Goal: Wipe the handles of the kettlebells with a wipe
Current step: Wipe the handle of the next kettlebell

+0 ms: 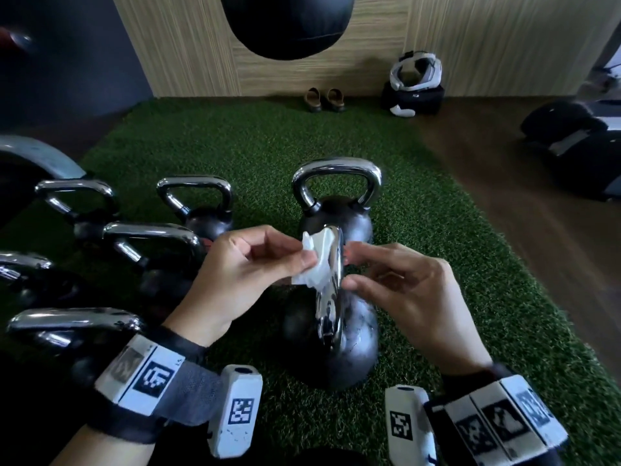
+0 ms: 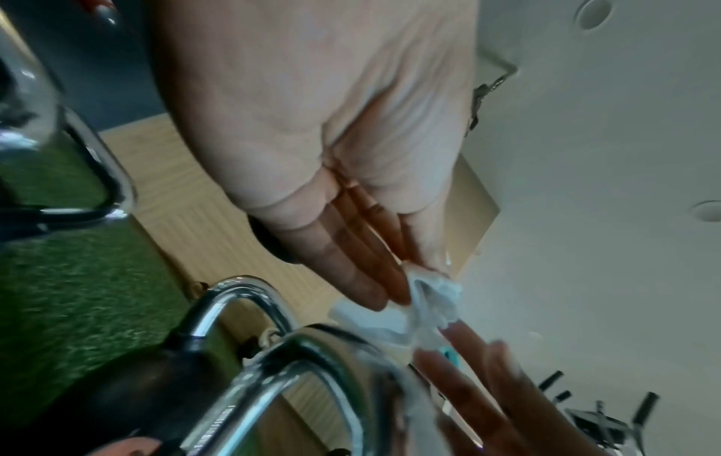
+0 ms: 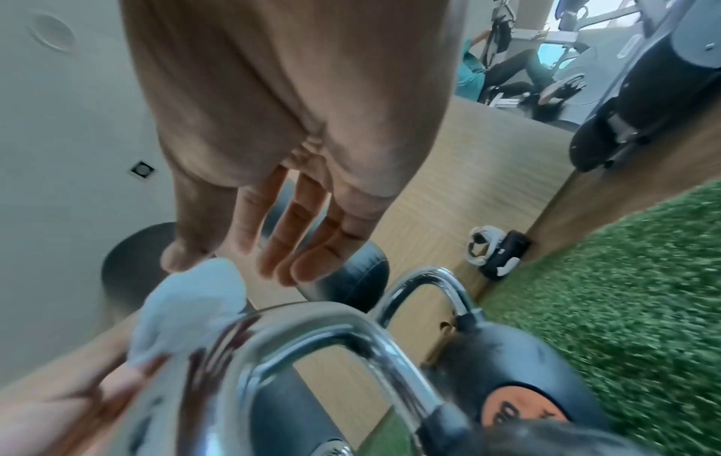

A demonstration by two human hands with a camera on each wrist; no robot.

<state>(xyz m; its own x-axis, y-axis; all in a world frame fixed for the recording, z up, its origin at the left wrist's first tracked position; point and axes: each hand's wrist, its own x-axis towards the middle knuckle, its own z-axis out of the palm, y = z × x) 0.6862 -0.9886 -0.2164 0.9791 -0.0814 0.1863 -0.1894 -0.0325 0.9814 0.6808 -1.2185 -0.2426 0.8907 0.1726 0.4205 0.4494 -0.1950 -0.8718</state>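
Observation:
On the green turf right before me stands a black kettlebell [image 1: 336, 351] with its chrome handle [image 1: 331, 290] edge-on to me. My left hand [image 1: 299, 255] pinches a crumpled white wipe [image 1: 314, 264] and holds it against the left side of that handle's top. On the handle's right side my right hand [image 1: 353, 269] hovers with relaxed, nearly straight fingers and holds nothing. The left wrist view shows the wipe [image 2: 425, 305] at my fingertips above the handle [image 2: 312, 354]. The right wrist view shows the wipe [image 3: 187, 305] on the handle [image 3: 331, 321].
A second kettlebell [image 1: 336, 200] stands just behind, and several more [image 1: 198, 203] crowd the left. A black punching bag [image 1: 285, 21] hangs ahead. Shoes [image 1: 324, 99] and a headset on a black case [image 1: 415, 82] sit by the wooden wall. Gym gear [image 1: 578, 146] lies at the right.

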